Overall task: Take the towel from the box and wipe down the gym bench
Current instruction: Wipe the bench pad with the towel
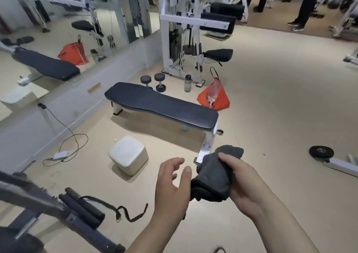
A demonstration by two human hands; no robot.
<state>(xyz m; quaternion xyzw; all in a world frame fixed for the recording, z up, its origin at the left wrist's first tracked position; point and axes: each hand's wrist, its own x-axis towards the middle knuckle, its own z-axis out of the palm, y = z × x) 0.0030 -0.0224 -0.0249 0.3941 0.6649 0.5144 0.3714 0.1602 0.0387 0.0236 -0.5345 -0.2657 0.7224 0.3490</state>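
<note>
Right hand closed around a bunched dark grey towel, thumb on top, fingers under and hidden by the cloth. Left hand open, fingers spread and slightly curled, thumb tip just beside the towel's left edge; contact possibly there, hard to tell. Towel held in the near foreground, well apart from the gym bench, which stands farther off at centre, dark pad bare. White box on the floor near-left of the bench; its opening not visible. Bench's near leg partly hidden behind the towel. Dark equipment frame at lower left blurred and cut off.
</note>
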